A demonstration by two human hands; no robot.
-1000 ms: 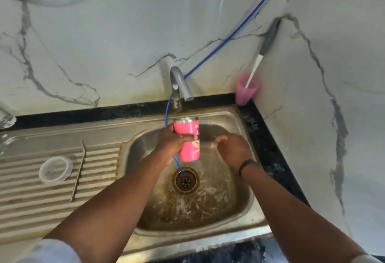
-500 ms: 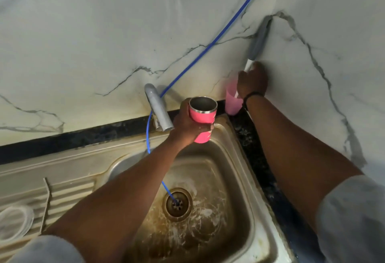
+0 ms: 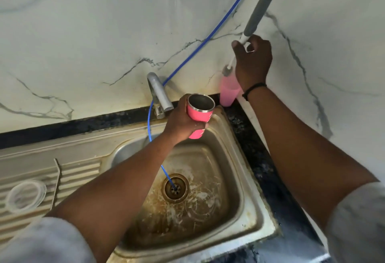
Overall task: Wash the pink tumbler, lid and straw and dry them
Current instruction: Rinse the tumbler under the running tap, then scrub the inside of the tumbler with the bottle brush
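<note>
— While the left hand (image 3: 180,121) wraps its fingers round the pink tumbler (image 3: 199,114), why hold it there, above the back edge of the sink (image 3: 245,206)?

— My guess is so it drips into the basin. The tumbler is tilted, its open steel mouth turned up toward the person, which leaves the inside ready for scrubbing. It sits just beside the tap (image 3: 158,93), off to the tap's right.

— And the right hand (image 3: 252,59)?

— Further right of the tap, up against the wall. Its fingers are curled round the white shaft of a bottle brush (image 3: 259,9), just under the grey handle. The bristle end is partly inside a pink cup (image 3: 228,91) standing in the corner of the counter; whether it has cleared the rim is hard to tell, since the hand covers part of it.

— The lid and straw?

— On the draining board, well to the tap's left: a clear round lid (image 3: 25,196) lying flat, and a bent metal straw (image 3: 56,181) beside it. Both are parked there, out of the way, probably awaiting their turn.

— The blue line?

— A thin blue hose (image 3: 208,38) runs down the wall past the tap into the drain (image 3: 175,188).
</note>
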